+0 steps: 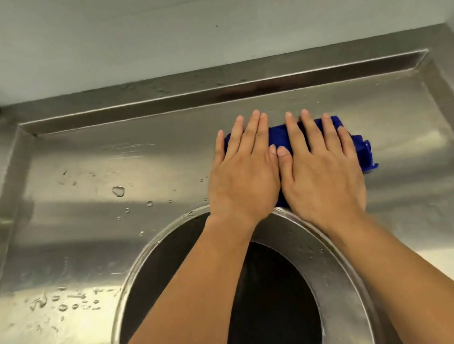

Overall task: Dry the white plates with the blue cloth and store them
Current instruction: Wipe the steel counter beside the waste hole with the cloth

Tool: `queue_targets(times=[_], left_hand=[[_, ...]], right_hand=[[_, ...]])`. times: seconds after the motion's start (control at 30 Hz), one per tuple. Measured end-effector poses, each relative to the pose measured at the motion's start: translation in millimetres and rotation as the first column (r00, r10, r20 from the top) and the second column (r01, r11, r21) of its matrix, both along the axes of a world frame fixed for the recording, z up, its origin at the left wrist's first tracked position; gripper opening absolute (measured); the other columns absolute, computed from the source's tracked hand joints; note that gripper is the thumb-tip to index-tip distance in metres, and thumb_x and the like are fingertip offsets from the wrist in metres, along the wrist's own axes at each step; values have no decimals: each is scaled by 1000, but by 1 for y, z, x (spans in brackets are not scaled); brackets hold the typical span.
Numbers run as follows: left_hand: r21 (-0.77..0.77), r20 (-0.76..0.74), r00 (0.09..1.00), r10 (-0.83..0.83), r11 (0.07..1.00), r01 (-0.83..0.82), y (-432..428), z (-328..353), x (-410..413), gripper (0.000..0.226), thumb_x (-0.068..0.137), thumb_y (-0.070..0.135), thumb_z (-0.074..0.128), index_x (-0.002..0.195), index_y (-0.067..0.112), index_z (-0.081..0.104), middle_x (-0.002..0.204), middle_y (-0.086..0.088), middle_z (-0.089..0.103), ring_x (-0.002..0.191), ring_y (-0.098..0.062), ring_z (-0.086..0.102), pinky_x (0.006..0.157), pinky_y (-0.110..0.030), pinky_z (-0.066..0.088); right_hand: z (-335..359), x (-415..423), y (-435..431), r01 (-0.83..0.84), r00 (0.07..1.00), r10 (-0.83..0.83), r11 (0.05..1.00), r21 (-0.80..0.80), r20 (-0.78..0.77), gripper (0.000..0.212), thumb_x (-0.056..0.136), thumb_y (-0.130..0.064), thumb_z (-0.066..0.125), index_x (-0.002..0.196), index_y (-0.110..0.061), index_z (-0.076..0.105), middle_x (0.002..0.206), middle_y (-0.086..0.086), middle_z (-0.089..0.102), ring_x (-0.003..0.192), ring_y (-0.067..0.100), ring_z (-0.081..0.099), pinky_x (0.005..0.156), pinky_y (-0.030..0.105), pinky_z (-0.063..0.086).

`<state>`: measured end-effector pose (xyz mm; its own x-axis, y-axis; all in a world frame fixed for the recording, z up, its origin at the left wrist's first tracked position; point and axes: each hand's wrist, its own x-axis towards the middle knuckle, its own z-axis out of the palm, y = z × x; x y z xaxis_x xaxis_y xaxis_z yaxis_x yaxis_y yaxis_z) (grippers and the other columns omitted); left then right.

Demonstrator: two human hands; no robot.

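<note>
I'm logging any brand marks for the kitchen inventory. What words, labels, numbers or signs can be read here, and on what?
None: no text shows anywhere in this view.
The blue cloth under the left hand and right hand shows no tag.
The steel counter, round opening and wall are unmarked.

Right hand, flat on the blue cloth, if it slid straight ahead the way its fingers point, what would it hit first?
Likely the raised steel ledge at the counter's back edge. The right hand lies flat on the blue cloth, and only bare wet steel lies ahead before that step, with the wall behind it.
</note>
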<state>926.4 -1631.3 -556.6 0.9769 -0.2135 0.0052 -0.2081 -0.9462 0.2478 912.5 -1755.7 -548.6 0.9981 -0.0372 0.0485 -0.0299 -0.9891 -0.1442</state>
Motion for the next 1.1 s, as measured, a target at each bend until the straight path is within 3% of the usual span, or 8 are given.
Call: queue_targets(times=[0.7,0.9,1.1], left_hand=[[22,-18,963,269,963,-269,258,6,-13,63,108,36,7,168,16,15,177,2,15,164,-20,7,133,-43,3],[19,2,949,317,948,-317,301,5,-26,57,113,34,17,168,16,14,177,1,15,164,-20,6,133,-42,1],[45,-3,952,306,951,-306,311,6,-46,62,110,35,11,168,12,12,178,-4,12,165,-23,4,131,-39,-2]], right_hand=[[-1,25,256,-279,960,279,960,19,17,61,106,-45,21,161,-19,29,166,12,35,154,37,27,126,51,18],[0,19,300,-327,945,326,945,20,29,63,104,-47,15,161,-22,28,167,10,33,155,35,25,126,50,16],[-2,4,309,-385,923,384,922,33,31,58,105,-45,18,160,-30,30,166,8,35,155,35,26,126,51,17]])
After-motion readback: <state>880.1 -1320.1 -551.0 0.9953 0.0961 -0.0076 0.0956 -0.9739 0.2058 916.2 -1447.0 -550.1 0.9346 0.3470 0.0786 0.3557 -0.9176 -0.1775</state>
